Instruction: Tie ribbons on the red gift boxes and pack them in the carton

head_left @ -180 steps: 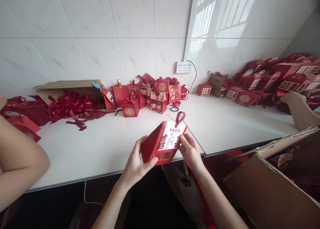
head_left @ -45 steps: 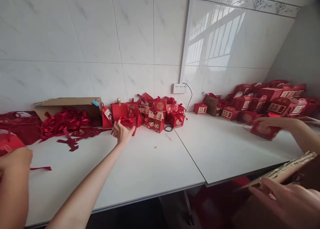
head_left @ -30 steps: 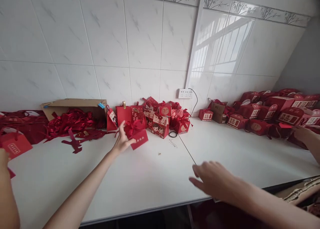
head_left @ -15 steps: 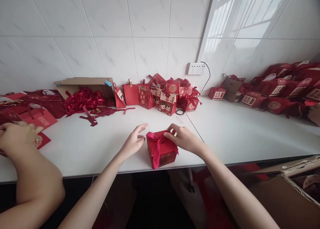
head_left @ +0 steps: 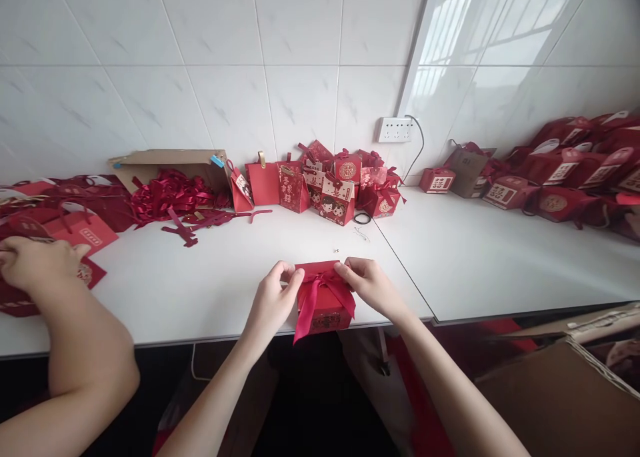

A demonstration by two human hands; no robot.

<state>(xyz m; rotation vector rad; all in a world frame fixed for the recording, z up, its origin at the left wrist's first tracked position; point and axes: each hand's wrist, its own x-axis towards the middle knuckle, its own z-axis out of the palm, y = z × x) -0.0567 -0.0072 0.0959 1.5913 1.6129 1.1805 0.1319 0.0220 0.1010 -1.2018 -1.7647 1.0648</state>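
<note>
A small red gift box (head_left: 334,318) with dark gold lettering stands at the table's front edge, right in front of me. Across its top lies a crimson ribbon (head_left: 309,305) tied in a bow, its tails hanging down the front. At the bow's left side, my left hand (head_left: 277,294) pinches the ribbon between thumb and forefinger. My right hand (head_left: 373,282) pinches it on the opposite side, near the box's top right corner. The fingers partly hide both loops.
Red gift boxes (head_left: 333,200) stand by the wall, more (head_left: 560,170) piled at right. A cardboard box (head_left: 165,156) spills ribbons. At left, another person's hand (head_left: 45,267) is among red bags (head_left: 85,234). A black ring (head_left: 362,218) lies mid-table; an open carton (head_left: 555,384) stands lower right.
My left hand has come in from beside the box and closed on the ribbon. The gift box has turned to face me more squarely, and the bow sits more evenly.
</note>
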